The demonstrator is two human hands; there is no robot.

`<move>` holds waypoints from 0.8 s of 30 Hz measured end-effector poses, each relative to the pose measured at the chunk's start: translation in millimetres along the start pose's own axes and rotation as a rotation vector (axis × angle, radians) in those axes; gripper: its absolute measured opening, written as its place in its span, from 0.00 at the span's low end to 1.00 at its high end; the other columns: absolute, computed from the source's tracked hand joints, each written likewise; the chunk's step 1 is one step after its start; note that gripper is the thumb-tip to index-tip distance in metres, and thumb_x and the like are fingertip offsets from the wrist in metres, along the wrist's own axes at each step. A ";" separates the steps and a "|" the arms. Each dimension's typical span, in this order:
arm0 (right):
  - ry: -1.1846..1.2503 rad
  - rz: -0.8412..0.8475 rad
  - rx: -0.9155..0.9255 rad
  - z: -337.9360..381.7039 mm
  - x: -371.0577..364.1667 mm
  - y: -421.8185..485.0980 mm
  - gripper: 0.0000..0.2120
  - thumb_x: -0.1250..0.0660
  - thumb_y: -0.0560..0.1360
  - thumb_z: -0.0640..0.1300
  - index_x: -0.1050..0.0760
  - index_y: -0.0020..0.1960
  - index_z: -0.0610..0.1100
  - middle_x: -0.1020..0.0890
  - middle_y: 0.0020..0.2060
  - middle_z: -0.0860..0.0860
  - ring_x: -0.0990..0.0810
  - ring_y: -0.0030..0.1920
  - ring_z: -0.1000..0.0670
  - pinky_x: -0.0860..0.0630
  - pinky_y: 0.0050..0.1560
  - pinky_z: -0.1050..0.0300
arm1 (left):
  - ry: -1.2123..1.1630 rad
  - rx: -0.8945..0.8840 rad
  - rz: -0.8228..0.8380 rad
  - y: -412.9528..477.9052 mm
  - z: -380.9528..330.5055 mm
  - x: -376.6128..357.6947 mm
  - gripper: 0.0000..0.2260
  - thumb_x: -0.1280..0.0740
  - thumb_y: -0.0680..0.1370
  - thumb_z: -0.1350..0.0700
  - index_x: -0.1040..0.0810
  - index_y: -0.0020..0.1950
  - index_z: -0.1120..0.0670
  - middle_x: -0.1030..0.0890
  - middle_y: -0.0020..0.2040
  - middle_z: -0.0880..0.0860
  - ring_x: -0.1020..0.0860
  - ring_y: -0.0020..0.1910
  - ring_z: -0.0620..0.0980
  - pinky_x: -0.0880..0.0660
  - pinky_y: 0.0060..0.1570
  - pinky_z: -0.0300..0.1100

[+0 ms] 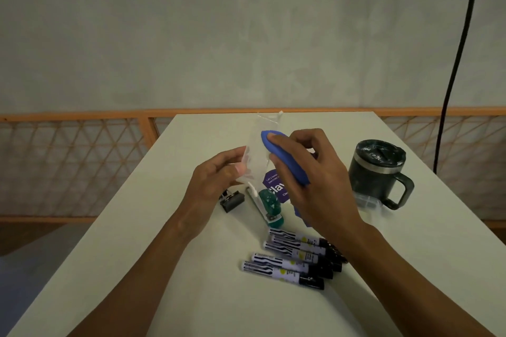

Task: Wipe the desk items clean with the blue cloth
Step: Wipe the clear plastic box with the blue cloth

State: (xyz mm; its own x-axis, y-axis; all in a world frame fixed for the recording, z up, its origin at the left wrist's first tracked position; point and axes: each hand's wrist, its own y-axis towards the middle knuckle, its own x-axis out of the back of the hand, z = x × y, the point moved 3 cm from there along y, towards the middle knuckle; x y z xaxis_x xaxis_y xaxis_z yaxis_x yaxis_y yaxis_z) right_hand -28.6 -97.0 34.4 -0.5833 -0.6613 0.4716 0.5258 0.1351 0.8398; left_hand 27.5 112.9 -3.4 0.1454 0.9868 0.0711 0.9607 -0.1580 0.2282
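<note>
My left hand [216,180] pinches the lower left edge of a clear plastic sleeve [260,145] and holds it upright above the white desk [137,254]. My right hand [315,172] grips the folded blue cloth [284,159] and presses it against the sleeve's right side. Below the hands lie a green stapler [269,208], a black binder clip [232,200] and a purple card [273,186] with white lettering. Several black-capped markers [293,257] lie in a loose row nearer to me.
A dark lidded mug [377,169] with a handle stands at the right of the desk, with a clear plastic lid or box [368,204] at its base. An orange lattice rail [82,145] runs behind the desk. A black cable [460,49] hangs at the far right.
</note>
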 end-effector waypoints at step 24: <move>-0.072 0.169 -0.004 20.5 -10.0 -37.0 0.21 0.41 0.85 0.53 0.26 0.77 0.56 0.29 0.73 0.46 0.28 0.65 0.51 0.30 0.64 0.64 | -0.033 -0.095 -0.079 -24.6 1.0 8.0 0.29 0.26 0.70 0.36 0.18 0.69 0.44 0.15 0.63 0.50 0.17 0.61 0.51 0.19 0.60 0.44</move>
State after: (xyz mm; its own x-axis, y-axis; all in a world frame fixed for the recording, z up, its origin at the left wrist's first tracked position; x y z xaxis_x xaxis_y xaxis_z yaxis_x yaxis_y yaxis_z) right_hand -54.9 -80.3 4.2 -0.5294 -0.5744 0.6243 0.6225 0.2368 0.7459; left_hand 5.2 124.8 -9.4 0.0797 0.9967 0.0179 0.9428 -0.0812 0.3232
